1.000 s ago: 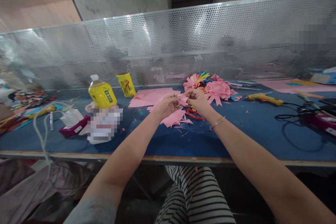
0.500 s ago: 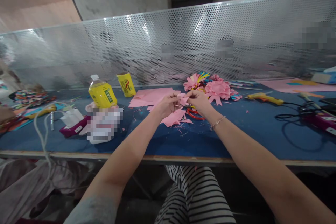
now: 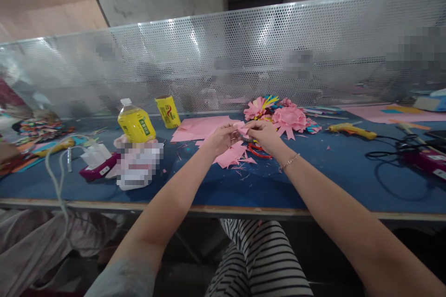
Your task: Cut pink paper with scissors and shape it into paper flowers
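Observation:
A small pink paper piece (image 3: 241, 127) is pinched between my two hands above the table. My left hand (image 3: 223, 139) is closed on its left side, and my right hand (image 3: 263, 132) grips its right side. Below them lie cut pink paper pieces (image 3: 230, 155) with thin scraps around. Red-handled scissors (image 3: 258, 151) rest under my right hand, partly hidden by it. Behind my left hand are larger pink paper sheets (image 3: 200, 129). Just beyond my right hand sits a bunch of pink paper flowers (image 3: 289, 118) with yellow and blue strips.
A yellow-liquid bottle (image 3: 135, 123) and a yellow can (image 3: 167, 111) stand at left, near a purple box (image 3: 99, 169). To the right lie a yellow glue gun (image 3: 353, 130) and black cables (image 3: 386, 153). A perforated metal screen (image 3: 209, 65) runs along the back.
Both hands stay in nearly the same place, with the small pink paper piece shifted slightly between the fingers. At far left, a person's position behind the table items has changed.

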### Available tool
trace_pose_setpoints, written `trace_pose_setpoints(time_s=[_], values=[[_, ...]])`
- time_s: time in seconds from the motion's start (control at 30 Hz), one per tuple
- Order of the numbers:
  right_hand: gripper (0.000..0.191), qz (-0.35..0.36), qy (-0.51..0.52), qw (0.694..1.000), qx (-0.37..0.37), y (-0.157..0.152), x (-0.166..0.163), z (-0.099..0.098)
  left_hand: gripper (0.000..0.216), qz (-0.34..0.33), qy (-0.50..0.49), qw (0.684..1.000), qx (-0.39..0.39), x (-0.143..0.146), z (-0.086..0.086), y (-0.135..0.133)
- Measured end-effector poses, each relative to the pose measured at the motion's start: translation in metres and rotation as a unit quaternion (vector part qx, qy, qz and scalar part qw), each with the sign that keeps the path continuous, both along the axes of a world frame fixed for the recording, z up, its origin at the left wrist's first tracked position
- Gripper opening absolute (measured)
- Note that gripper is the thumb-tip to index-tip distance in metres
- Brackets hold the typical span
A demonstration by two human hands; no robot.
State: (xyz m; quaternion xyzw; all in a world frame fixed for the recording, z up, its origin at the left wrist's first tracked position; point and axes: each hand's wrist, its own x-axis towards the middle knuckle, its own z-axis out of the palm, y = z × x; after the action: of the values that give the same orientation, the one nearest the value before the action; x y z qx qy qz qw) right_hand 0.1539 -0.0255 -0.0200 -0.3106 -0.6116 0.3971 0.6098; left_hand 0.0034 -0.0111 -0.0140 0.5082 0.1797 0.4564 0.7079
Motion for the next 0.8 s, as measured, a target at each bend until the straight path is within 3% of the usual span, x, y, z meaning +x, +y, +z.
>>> trace_pose_setpoints(time_s=[0.57, 0.8], values=[[0.007, -0.011, 0.012, 0.999, 0.033, -0.0014, -0.0021, -0.0004, 0.01, 0.008, 0.003, 1.0, -0.006, 0.0014, 0.0041, -0.0079], [0.026, -0.017, 0.015, 1.0, 0.013, -0.0006, -0.0008, 0.0025, 0.014, 0.056, 0.016, 0.996, 0.063, 0.0074, -0.0007, -0.0037]])
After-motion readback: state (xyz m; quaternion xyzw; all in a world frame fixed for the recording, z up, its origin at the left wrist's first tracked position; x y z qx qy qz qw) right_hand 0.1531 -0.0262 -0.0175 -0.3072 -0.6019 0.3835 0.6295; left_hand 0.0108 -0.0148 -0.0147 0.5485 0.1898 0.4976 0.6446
